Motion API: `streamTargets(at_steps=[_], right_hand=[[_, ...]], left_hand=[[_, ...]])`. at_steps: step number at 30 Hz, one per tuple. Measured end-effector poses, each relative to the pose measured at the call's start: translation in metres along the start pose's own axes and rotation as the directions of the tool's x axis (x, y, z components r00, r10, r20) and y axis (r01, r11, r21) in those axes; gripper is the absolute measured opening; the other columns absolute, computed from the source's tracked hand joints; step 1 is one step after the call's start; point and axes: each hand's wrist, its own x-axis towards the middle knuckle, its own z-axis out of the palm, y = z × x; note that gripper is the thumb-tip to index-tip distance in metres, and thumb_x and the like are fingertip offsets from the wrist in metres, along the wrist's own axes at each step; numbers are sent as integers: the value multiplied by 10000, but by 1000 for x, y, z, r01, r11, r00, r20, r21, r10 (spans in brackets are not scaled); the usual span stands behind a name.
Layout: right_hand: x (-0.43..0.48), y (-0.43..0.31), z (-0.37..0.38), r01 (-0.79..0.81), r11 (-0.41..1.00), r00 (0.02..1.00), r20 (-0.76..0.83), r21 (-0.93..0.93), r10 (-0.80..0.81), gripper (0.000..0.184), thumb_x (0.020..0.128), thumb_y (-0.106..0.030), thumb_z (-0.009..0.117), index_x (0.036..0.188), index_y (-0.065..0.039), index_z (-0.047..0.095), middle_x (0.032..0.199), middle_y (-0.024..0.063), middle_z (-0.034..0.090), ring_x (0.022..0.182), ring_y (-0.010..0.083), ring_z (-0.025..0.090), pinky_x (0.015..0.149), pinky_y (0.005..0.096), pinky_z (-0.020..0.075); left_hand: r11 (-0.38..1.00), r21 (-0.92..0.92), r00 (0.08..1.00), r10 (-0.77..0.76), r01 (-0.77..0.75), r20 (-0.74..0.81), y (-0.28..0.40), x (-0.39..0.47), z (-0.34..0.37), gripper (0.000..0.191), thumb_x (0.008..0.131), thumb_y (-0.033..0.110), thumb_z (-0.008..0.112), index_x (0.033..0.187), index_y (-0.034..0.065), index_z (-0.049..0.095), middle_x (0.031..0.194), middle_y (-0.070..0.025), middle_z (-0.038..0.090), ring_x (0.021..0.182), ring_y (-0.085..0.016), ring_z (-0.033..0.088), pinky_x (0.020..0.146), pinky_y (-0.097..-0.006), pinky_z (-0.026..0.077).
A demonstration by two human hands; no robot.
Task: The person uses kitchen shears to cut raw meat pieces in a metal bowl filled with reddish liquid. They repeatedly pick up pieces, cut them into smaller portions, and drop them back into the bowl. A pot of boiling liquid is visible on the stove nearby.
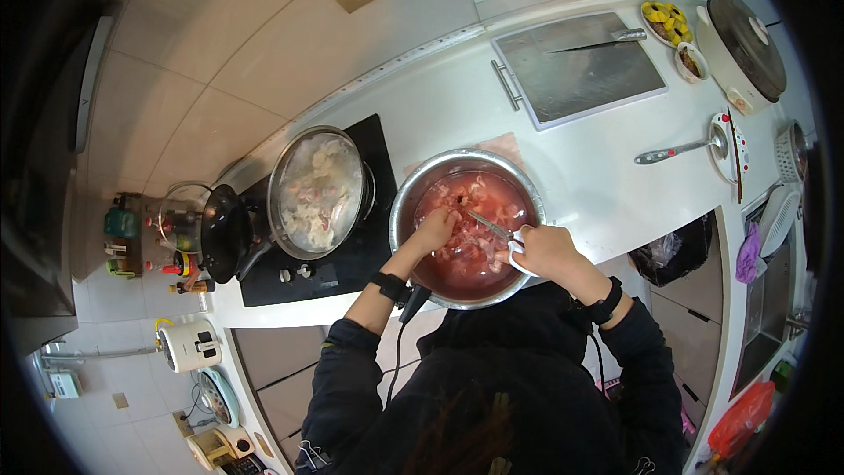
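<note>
A large steel basin (pixel 534 201) holds reddish water with raw meat pieces (pixel 484 257) in it. Over its middle, my left hand (pixel 436 229) has its fingers pinched at a small piece of the meat, which they mostly hide. My right hand (pixel 547 252) grips the white handles of a pair of scissors (pixel 491 224), partly inside the basin's rim. The blades point left, and their tips are close to my left fingers. Whether the blades touch any meat is too small to tell.
Left of the basin, a steaming pan (pixel 273 211) of pale food sits on a black cooktop (pixel 349 277), beside a black wok (pixel 227 234). A cleaver (pixel 626 35) lies on a metal cutting board (pixel 560 89). Rightward are a spoon (pixel 672 152), a black-lined bin (pixel 672 257) and a sink (pixel 758 336).
</note>
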Motion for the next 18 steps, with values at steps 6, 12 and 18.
streamTargets(at_steps=[6,12,18], right_hand=[[3,-3,4,26,999,1000,-10,-28,-26,486,784,-508,548,782,-31,644,697,148,648,694,314,648,631,412,507],[2,-7,1,28,999,1000,-12,-24,-29,510,778,-529,550,782,-27,644,690,151,646,688,320,646,630,414,506],[1,-8,1,24,999,1000,-3,-33,-24,481,782,-495,546,791,-25,646,698,150,648,697,320,647,636,416,506]], left_hand=[[981,-192,997,-1,-14,-78,16,-17,2,398,969,303,412,741,13,561,586,-51,515,556,-149,492,568,-306,417],[855,-490,984,-171,169,40,25,-23,-10,521,985,420,295,658,71,501,543,-11,458,499,-125,428,496,-296,361],[288,-879,920,-17,379,391,36,-37,-38,659,950,559,202,1064,7,544,1051,-104,567,909,-187,582,796,-309,504]])
